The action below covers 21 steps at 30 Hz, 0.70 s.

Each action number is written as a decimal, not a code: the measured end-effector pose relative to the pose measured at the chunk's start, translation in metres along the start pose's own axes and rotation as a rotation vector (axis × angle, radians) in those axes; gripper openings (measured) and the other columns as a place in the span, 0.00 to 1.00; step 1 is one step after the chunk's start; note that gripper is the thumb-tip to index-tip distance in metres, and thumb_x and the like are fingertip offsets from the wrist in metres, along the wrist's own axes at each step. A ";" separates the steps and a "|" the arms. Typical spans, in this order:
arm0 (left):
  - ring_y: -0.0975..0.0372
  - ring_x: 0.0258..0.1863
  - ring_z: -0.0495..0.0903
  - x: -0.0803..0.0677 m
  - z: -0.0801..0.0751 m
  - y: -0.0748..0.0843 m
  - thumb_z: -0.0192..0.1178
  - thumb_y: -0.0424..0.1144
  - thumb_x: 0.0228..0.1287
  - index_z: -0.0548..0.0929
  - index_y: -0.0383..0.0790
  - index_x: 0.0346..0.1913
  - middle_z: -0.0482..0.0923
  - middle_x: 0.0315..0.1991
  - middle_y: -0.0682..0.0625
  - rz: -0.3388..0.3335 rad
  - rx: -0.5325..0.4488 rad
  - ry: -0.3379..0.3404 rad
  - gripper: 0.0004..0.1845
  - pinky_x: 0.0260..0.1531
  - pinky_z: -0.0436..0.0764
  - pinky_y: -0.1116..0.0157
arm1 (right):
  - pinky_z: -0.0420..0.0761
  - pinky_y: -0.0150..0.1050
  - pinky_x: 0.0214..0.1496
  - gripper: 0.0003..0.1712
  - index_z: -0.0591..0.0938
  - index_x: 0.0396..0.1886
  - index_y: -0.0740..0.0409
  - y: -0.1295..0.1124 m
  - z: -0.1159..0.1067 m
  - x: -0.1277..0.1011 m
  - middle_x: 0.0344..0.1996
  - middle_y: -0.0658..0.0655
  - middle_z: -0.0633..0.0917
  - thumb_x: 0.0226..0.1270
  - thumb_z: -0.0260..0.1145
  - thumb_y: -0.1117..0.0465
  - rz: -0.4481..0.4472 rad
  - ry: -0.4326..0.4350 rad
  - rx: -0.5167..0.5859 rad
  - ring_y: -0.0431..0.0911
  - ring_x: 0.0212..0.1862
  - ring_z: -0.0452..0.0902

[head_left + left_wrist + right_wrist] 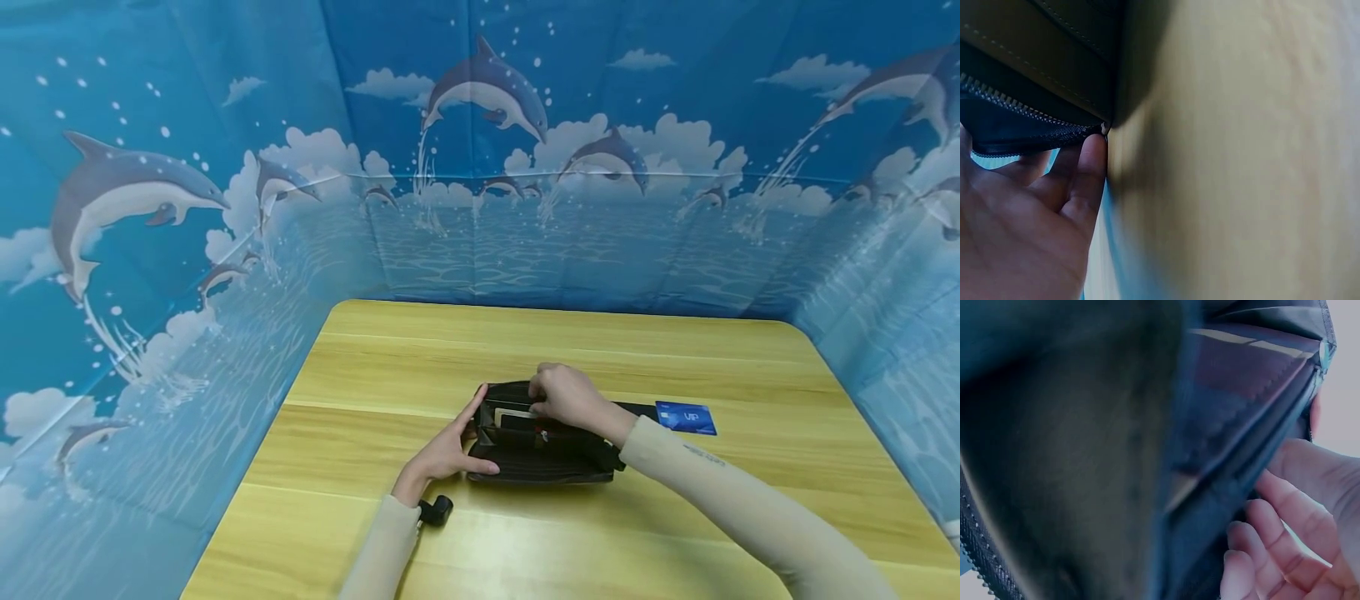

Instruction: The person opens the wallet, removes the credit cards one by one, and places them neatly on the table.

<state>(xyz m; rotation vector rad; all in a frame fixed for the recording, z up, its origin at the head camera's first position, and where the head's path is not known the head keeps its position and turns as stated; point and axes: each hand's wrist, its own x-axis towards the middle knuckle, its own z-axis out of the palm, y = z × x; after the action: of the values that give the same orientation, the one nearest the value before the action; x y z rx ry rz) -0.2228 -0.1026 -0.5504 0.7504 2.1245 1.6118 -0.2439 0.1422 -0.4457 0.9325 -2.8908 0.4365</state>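
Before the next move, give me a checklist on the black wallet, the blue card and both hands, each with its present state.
1. Long black zip wallet lies open and flat on the wooden table: ok.
2. Left hand steadies the wallet's left end with straight fingers against the zip edge: ok.
3. Right hand has curled fingers at the inner pockets: ok.
4. Whether the right hand's grip holds a card from the wallet: cannot tell.
5. Blue plastic card lies on the table to the right of the wallet, beyond the right wrist, free of both hands: ok.
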 end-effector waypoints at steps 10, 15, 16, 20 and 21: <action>0.55 0.71 0.44 -0.001 0.000 0.001 0.75 0.44 0.48 0.38 0.72 0.74 0.35 0.75 0.58 0.006 -0.014 0.007 0.62 0.64 0.54 0.48 | 0.74 0.37 0.21 0.11 0.83 0.19 0.52 -0.001 0.003 0.008 0.22 0.48 0.76 0.46 0.79 0.55 0.079 -0.008 -0.045 0.40 0.22 0.71; 0.56 0.71 0.43 -0.001 0.001 0.001 0.75 0.44 0.48 0.38 0.73 0.73 0.35 0.75 0.59 0.010 -0.002 0.008 0.62 0.64 0.53 0.47 | 0.73 0.37 0.20 0.13 0.82 0.16 0.50 -0.002 0.006 0.011 0.21 0.47 0.75 0.46 0.79 0.54 0.122 0.005 -0.077 0.40 0.21 0.71; 0.56 0.71 0.42 -0.001 0.001 0.001 0.75 0.44 0.48 0.38 0.73 0.73 0.35 0.75 0.59 0.012 0.000 0.007 0.62 0.64 0.53 0.47 | 0.73 0.37 0.20 0.14 0.81 0.15 0.50 -0.002 0.006 0.011 0.21 0.47 0.75 0.46 0.79 0.54 0.128 0.008 -0.080 0.40 0.21 0.71; 0.59 0.71 0.42 -0.001 0.001 0.000 0.76 0.43 0.47 0.39 0.73 0.74 0.35 0.74 0.60 0.016 -0.003 0.011 0.62 0.65 0.52 0.49 | 0.72 0.37 0.20 0.14 0.81 0.15 0.50 -0.002 0.008 0.011 0.20 0.47 0.75 0.45 0.80 0.54 0.144 0.020 -0.093 0.40 0.21 0.71; 0.59 0.71 0.42 0.000 0.001 0.000 0.76 0.43 0.47 0.39 0.73 0.74 0.36 0.74 0.61 0.017 -0.002 0.013 0.62 0.65 0.52 0.49 | 0.72 0.37 0.19 0.14 0.81 0.14 0.50 -0.002 0.008 0.011 0.20 0.47 0.75 0.45 0.80 0.54 0.144 0.023 -0.096 0.40 0.21 0.70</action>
<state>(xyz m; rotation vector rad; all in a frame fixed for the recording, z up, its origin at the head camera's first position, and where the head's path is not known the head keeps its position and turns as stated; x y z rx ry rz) -0.2216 -0.1018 -0.5507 0.7613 2.1312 1.6314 -0.2512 0.1321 -0.4516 0.7035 -2.9394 0.3119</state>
